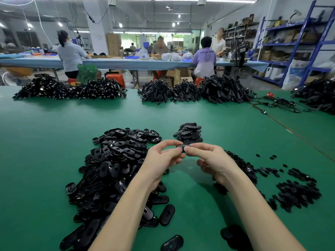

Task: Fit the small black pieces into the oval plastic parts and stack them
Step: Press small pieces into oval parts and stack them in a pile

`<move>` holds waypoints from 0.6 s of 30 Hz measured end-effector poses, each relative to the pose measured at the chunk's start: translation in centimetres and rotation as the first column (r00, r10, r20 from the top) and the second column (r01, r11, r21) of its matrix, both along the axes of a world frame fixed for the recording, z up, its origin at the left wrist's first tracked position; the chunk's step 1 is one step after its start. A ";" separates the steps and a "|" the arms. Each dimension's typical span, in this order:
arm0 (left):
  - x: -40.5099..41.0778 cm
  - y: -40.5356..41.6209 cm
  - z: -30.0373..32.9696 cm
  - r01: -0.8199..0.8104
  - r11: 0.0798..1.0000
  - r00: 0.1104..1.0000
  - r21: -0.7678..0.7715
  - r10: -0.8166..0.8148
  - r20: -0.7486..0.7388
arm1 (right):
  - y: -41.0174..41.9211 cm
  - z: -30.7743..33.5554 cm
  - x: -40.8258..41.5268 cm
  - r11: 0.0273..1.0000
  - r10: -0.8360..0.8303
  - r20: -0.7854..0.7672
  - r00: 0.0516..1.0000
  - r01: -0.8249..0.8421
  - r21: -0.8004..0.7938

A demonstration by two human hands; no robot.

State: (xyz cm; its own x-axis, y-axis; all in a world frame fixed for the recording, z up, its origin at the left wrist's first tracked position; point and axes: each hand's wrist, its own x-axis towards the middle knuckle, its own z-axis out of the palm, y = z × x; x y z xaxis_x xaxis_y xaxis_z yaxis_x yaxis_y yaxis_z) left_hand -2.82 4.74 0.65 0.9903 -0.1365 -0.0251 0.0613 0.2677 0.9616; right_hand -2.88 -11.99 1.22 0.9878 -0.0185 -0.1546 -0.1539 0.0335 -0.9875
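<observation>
An oval plastic part (183, 147) is held above a green work table (45, 142) between two bare hands, pinched at its left end by the thumb and fingertips of the left hand (161, 158) and at its right end by those of the right hand (210, 158); both grips are narrow and closed on the part, while the remaining fingers of the right hand are curled underneath. The fitting step is judged to be in hand, with a small black piece presumably being pressed into the oval's opening, though the piece itself is hidden by the fingertips and cannot be confirmed. To the left, a large heap of unfilled ovals (112, 171) is spread from near to far; to the right, loose small black pieces (297, 192) are scattered in low mounds. Just beyond the hands, a small stack of finished parts (189, 133) is seen. The next move is judged to call for firm thumb pressure until the insert is seated flush, then a short reach to the far stack, where the part is to be laid squarely. Bundles of black cables (223, 89) are piled along the far edge.
</observation>
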 end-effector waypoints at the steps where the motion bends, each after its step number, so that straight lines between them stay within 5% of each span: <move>1: 0.0 0.1 0.0 0.007 1.000 1.000 0.016 -0.007 -0.014 | 0.0 -0.1 0.0 1.000 0.002 0.006 1.000 -0.002 -0.022; 6: 0.1 0.4 -0.5 -0.001 0.999 0.994 0.054 0.006 -0.106 | -0.1 -0.3 -0.1 0.994 0.029 0.013 0.999 -0.027 -0.106; 18: 0.0 0.6 -0.5 -0.027 0.986 0.998 0.165 0.037 -0.059 | 0.4 -0.3 -0.1 0.965 0.038 0.097 0.995 -0.011 -0.262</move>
